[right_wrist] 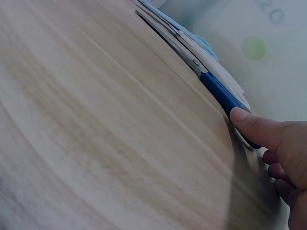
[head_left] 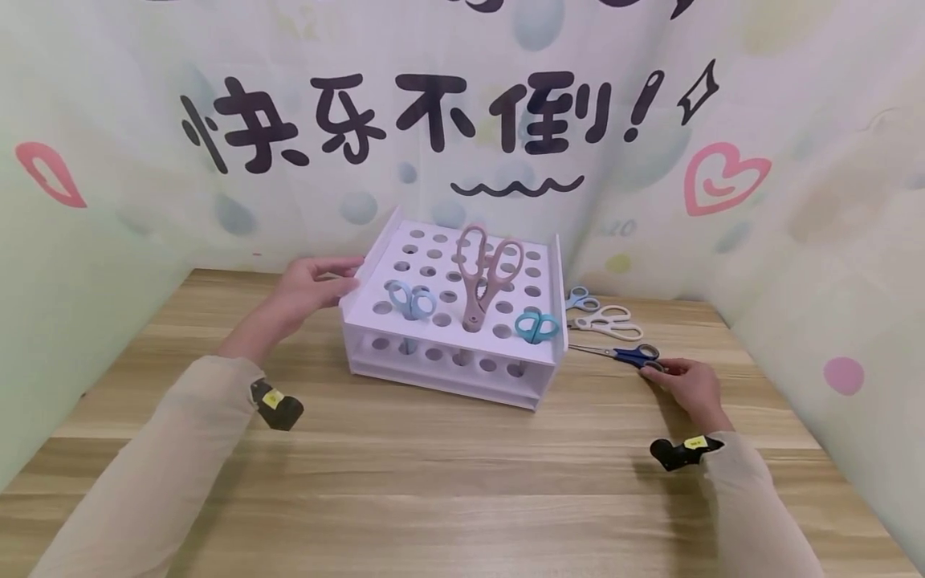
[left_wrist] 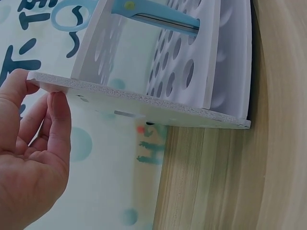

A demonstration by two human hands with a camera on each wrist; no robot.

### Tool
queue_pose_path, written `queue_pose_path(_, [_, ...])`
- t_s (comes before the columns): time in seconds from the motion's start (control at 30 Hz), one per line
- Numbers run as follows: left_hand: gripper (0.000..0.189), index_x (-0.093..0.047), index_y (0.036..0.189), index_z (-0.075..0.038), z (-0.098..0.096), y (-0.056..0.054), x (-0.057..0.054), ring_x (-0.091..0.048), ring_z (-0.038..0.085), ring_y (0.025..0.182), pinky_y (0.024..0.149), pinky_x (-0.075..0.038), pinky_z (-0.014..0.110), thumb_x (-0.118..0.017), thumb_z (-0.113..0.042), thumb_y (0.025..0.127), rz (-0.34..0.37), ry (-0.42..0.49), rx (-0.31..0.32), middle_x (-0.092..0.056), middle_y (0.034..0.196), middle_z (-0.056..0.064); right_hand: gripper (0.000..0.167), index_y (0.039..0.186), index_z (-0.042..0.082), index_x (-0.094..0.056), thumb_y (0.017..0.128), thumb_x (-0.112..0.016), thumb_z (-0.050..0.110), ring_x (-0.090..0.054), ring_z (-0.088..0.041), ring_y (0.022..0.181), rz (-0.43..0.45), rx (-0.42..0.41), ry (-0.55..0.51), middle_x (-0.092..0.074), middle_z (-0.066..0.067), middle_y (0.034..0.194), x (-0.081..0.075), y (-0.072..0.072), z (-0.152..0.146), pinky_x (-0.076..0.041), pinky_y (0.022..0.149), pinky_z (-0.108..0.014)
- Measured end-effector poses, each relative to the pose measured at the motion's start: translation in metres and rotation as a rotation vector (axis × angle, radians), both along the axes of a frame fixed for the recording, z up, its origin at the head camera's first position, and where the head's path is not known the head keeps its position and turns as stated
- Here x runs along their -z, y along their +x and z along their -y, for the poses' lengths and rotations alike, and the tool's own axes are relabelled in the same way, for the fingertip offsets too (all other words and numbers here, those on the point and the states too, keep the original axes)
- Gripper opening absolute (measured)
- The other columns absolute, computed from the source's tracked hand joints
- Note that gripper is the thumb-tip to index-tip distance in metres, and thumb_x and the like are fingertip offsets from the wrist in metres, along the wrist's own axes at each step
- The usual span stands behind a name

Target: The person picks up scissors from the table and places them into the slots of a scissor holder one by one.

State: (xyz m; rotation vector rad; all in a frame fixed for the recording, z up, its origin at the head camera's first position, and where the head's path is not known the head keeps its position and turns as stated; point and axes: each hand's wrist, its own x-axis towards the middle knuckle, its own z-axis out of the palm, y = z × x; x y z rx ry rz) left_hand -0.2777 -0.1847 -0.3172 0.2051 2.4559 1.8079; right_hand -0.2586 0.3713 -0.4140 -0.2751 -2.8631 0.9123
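With thumb and fingertips, my left hand (head_left: 307,289) pinches the upper edge of the left side panel of a white rack (head_left: 462,385). The left wrist view shows the panel edge (left_wrist: 110,93) between thumb and fingers. Across the table, my right hand (head_left: 690,389) grips the handle of dark blue scissors (head_left: 629,354), which lie at the rack's right side with blades pointing left. In the right wrist view the thumb lies on the blue handle (right_wrist: 221,93); the other fingers are partly hidden. White scissors (head_left: 607,322) and light blue scissors (head_left: 581,299) lie just behind.
Upright in the rack's front row of holes stand light blue scissors (head_left: 412,302), large pinkish-brown scissors (head_left: 477,293) and teal scissors (head_left: 536,327). A printed cloth (head_left: 405,185) hangs behind the wood-grain table (head_left: 433,482).
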Motion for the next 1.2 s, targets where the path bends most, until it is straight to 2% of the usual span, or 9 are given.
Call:
queue_pose_path(0.2, [0.046,-0.046,0.134,-0.004,0.001,0.002,-0.003,-0.053,0.018,0.102,0.082,-0.051,0.026,-0.058,-0.012,0.09,0.012,0.003,0.003,-0.047,0.13,0.017,0.062,0.112,-0.008,-0.06,0.079,-0.069,0.044,-0.052,-0.034,0.1,-0.005,-0.032,-0.019,-0.06,-0.025,0.11,-0.001,0.001,-0.003,-0.04,0.068,-0.027])
queue_pose_path(0.4, [0.047,-0.045,0.134,-0.003,-0.001,0.002,-0.002,-0.054,0.013,0.099,0.082,-0.051,0.025,-0.058,-0.011,0.09,0.012,0.022,0.011,-0.047,0.13,0.018,0.06,0.113,-0.008,-0.059,0.078,-0.071,0.039,-0.056,-0.011,0.077,-0.023,-0.04,-0.063,-0.066,-0.02,0.096,-0.008,0.005,-0.005,-0.043,0.057,-0.018])
queue_pose_path(0.53, [0.047,-0.045,0.134,-0.004,0.0,0.003,-0.002,-0.054,0.014,0.099,0.081,-0.051,0.024,-0.058,-0.011,0.09,0.017,0.018,-0.001,-0.047,0.129,0.017,0.061,0.118,-0.012,-0.051,0.08,-0.071,0.031,-0.061,-0.005,0.064,-0.024,-0.081,-0.183,-0.067,-0.014,0.087,-0.017,0.007,-0.003,-0.048,0.055,-0.018])
queue_pose_path(0.63, [0.047,-0.045,0.134,-0.004,0.001,0.002,-0.001,-0.053,0.016,0.101,0.081,-0.051,0.025,-0.058,-0.011,0.09,0.017,0.011,-0.003,-0.047,0.128,0.017,0.059,0.12,-0.015,-0.046,0.082,-0.07,0.023,-0.065,-0.009,0.064,-0.05,-0.113,-0.272,-0.068,-0.009,0.08,-0.024,0.006,0.0,-0.052,0.057,-0.02])
queue_pose_path(0.8, [0.047,-0.045,0.134,-0.004,0.001,0.002,-0.001,-0.053,0.019,0.104,0.083,-0.051,0.026,-0.058,-0.012,0.09,0.014,-0.001,-0.009,-0.047,0.128,0.017,0.056,0.121,-0.016,-0.045,0.08,-0.071,0.013,-0.065,-0.009,0.063,-0.105,-0.13,-0.378,-0.063,0.008,0.07,-0.036,0.004,0.007,-0.055,0.059,-0.022])
queue_pose_path(0.93, [0.047,-0.046,0.134,-0.005,0.0,0.002,-0.002,-0.052,0.021,0.106,0.084,-0.051,0.028,-0.058,-0.014,0.09,0.02,-0.004,-0.006,-0.047,0.129,0.016,0.055,0.124,-0.018,-0.043,0.081,-0.068,0.005,-0.065,-0.006,0.063,-0.135,-0.147,-0.477,-0.062,0.008,0.07,-0.047,0.003,0.013,-0.055,0.063,-0.022])
queue_pose_path(1.0, [0.047,-0.046,0.134,-0.005,0.0,0.002,-0.002,-0.052,0.021,0.105,0.084,-0.051,0.028,-0.058,-0.013,0.09,0.022,-0.003,0.0,-0.047,0.128,0.017,0.053,0.124,-0.017,-0.043,0.082,-0.067,0.003,-0.065,-0.006,0.065,-0.149,-0.152,-0.521,-0.063,0.005,0.071,-0.05,-0.001,0.014,-0.055,0.065,-0.023])
queue_pose_path(1.17, [0.047,-0.046,0.134,-0.003,0.0,0.003,-0.002,-0.053,0.019,0.102,0.083,-0.051,0.026,-0.058,-0.013,0.09,0.006,-0.005,0.0,-0.047,0.126,0.017,0.041,0.118,-0.002,-0.059,0.079,-0.07,0.001,-0.067,-0.016,0.071,-0.179,-0.289,-0.758,-0.066,-0.006,0.078,-0.037,-0.031,-0.01,-0.056,0.065,-0.025])
queue_pose_path(1.2, [0.046,-0.046,0.134,-0.003,0.0,0.002,-0.002,-0.053,0.018,0.102,0.083,-0.051,0.026,-0.058,-0.013,0.09,0.005,-0.002,0.001,-0.048,0.126,0.017,0.04,0.118,-0.001,-0.06,0.079,-0.07,0.002,-0.067,-0.017,0.072,-0.177,-0.303,-0.767,-0.065,-0.007,0.08,-0.04,-0.033,-0.009,-0.056,0.066,-0.026])
